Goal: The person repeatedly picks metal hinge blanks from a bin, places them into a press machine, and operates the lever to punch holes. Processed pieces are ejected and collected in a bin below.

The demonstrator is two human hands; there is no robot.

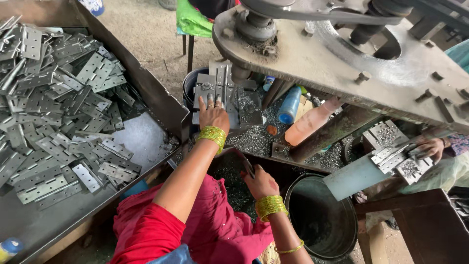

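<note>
2 hands: left [213,113] flat on hinge plate [217,90], right [260,182] gripping tray edge [243,161].

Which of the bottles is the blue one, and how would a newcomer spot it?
Start at the big grey metal press frame across the top. Beneath it, right of the left hand, two plastic bottles lean among metal shavings. The blue plastic bottle is the shorter, nearer that hand; the orange plastic bottle is longer.

Hinges [58,122] in tray [161,105], left

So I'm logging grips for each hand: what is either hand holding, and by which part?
Left hand lies flat on the hinge plate, pressing, not gripping. Right hand grips the dark tray's rim.
</note>
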